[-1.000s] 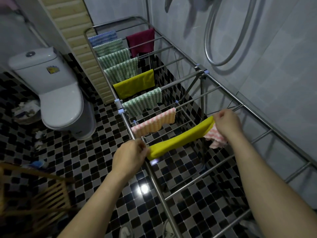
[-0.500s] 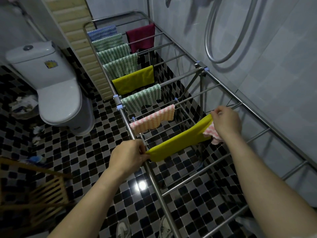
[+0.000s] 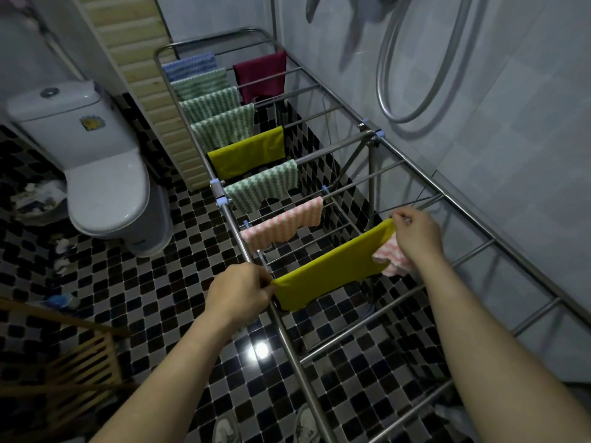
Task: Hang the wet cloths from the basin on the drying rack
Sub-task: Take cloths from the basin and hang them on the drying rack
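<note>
Left hand and right hand pinch the yellow cloth ends, stretched over a drying rack rail. Right hand also grips a pink striped cloth. Uneven drape may let the yellow cloth slide off.

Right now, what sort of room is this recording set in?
Most likely a home bathroom. A white toilet stands on the left, a shower hose loops down the tiled wall, and a metal drying rack hung with cloths stands between them.

checkered floor, white toilet, tiled wall
</note>
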